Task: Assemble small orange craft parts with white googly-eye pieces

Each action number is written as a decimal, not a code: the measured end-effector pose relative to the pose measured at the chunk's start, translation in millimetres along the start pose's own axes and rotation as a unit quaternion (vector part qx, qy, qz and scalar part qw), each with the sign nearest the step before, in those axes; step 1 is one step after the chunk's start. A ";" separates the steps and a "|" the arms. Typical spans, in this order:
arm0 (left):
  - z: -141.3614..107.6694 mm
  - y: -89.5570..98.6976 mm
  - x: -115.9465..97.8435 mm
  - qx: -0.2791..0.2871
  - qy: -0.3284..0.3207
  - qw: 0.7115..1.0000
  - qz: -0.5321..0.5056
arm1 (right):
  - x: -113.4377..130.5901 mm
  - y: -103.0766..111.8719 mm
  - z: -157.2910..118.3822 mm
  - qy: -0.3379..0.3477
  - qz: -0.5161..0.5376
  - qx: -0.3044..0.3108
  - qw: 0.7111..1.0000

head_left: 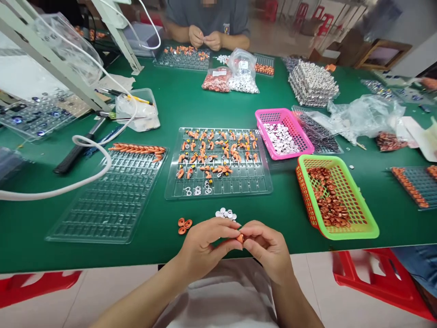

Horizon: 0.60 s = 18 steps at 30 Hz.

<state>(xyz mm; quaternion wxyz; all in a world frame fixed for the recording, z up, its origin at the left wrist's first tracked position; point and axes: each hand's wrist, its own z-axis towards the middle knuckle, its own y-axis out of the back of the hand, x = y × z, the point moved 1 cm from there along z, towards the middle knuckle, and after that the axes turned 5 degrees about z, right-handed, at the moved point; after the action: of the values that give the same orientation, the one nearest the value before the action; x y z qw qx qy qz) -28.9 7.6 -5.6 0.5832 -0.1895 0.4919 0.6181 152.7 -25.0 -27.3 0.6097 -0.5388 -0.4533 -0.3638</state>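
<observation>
Over the near edge of the table, my left hand (pixel 213 243) and my right hand (pixel 268 248) meet, both closed. Their fingertips pinch one small orange-copper part (pixel 240 238) from either side; most of it is hidden by the fingers. Just beyond the fingers lies a little pile of white discs (pixel 225 213). Several copper-coloured round cups (pixel 184 225) with a dark hole rest left of my left hand. Farther off, a clear compartment tray (pixel 239 184) holds orange curved pieces and some white rings.
A green basket (pixel 367 218) of copper cups and a pink basket (pixel 261 122) of white discs stand right. Left are a clear tray (pixel 99 200) with an orange row, a hammer (pixel 73 152) and a white hose (pixel 92 180). Across the table, another person (pixel 208 27) handles something small.
</observation>
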 end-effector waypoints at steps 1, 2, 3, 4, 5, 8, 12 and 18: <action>0.4 0.3 -0.3 0.003 -0.010 1.000 0.007 | 0.0 0.5 0.1 -0.004 0.010 0.003 1.000; 0.8 0.7 -0.6 0.006 -0.020 1.000 0.014 | 0.1 0.9 0.2 -0.007 0.017 0.007 1.000; 1.3 1.0 -0.9 0.008 -0.030 0.999 0.022 | 0.3 1.4 0.3 -0.006 0.021 0.009 1.000; 1.6 1.4 -1.3 0.010 -0.040 0.999 0.027 | 0.5 1.9 0.4 -0.005 0.022 0.011 1.000; 2.0 1.9 -1.8 0.011 -0.049 0.998 0.031 | 0.8 2.4 0.3 -0.002 0.020 0.013 1.000; 2.7 3.4 -4.1 0.017 -0.074 0.997 0.033 | 1.4 3.5 -0.1 0.002 0.005 0.019 1.000; 2.5 5.1 -7.6 0.027 -0.077 0.996 0.041 | 0.9 2.3 -1.0 0.008 -0.002 0.025 1.000; 0.8 5.8 -10.8 0.046 -0.072 0.995 0.049 | -6.7 -1.1 -4.2 0.020 0.028 -0.002 0.999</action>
<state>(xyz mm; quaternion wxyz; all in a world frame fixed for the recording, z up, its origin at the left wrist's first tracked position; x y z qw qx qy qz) -31.2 3.5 5.7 0.5942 -0.0932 0.4856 0.6344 150.2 -29.6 -33.3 0.6276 -0.5448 -0.4253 -0.3585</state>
